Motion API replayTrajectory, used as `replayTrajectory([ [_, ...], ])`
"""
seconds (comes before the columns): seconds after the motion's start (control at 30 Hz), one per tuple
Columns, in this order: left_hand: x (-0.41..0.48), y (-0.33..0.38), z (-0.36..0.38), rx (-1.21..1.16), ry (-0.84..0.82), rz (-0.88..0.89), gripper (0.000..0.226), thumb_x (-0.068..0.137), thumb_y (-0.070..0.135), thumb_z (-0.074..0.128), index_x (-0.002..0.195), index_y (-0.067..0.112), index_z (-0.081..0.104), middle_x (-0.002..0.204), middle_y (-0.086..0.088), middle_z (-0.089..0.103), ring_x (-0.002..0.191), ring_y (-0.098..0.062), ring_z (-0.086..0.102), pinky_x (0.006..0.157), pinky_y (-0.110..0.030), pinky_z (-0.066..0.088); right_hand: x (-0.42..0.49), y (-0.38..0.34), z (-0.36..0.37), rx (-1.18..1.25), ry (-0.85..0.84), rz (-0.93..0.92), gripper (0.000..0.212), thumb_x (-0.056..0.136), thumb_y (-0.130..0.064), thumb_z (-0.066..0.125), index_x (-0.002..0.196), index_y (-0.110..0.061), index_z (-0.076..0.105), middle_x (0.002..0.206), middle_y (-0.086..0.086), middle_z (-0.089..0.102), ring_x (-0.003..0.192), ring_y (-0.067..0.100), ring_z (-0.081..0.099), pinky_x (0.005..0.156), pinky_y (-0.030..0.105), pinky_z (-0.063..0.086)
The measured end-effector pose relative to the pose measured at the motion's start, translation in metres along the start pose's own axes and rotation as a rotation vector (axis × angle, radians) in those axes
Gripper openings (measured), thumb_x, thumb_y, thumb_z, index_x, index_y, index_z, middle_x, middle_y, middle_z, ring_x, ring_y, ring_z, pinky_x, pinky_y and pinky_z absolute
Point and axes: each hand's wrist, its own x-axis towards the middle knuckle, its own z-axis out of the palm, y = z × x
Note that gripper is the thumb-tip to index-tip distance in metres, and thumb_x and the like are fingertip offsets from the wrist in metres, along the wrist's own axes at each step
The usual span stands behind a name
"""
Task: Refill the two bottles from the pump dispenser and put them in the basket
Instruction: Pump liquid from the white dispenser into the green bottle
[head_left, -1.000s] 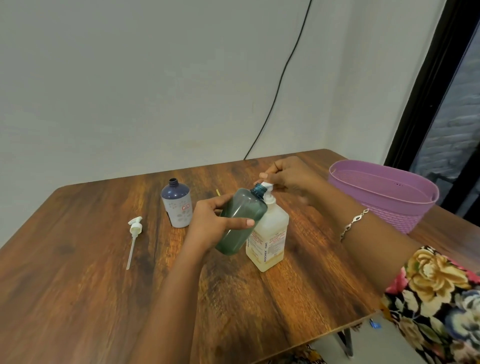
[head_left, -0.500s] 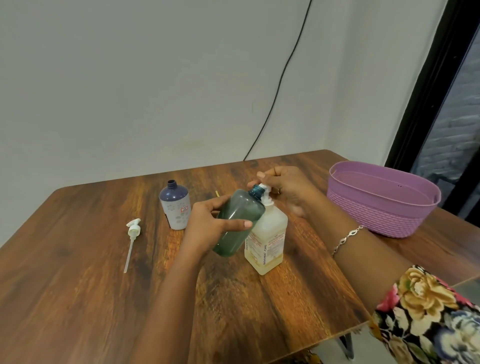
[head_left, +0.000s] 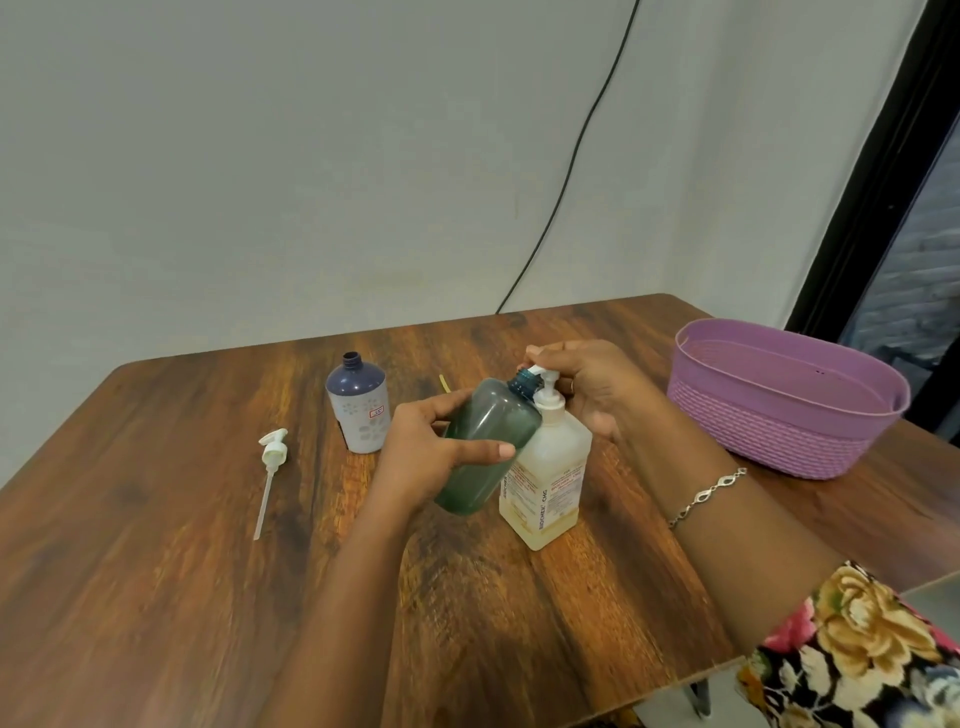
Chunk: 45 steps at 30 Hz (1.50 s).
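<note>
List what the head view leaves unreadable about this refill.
Head view:
Nozzle flow of the square clear plastic pump dispenser: hidden by right hand and neck of dark green translucent plastic bottle.
That bottle's fill level: dark tint, left hand covers it.
Dispenser label print: too small.

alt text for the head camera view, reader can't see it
A left hand holds a tilted green bottle, neck at the nozzle of a pump dispenser whose top the right hand covers. On the wooden table, an uncapped blue bottle and loose pump sit left, a purple basket right.
</note>
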Motion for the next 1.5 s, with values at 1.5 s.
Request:
replayTrajectory([
  [1.5,-0.003,0.003,0.002,0.011,-0.043,-0.013,0.058,0.063,0.005,0.078,0.117,0.016,0.061,0.092,0.014,0.061,0.085,-0.002,0.055,0.065,-0.018,0.042,0.012,-0.046,-0.007,-0.835,-0.195,0.090,0.019,0.079,0.007,0.063,0.066,-0.007,0.063,0.070,0.008,0.061,0.065,0.015,0.049,0.058,0.023,0.044],
])
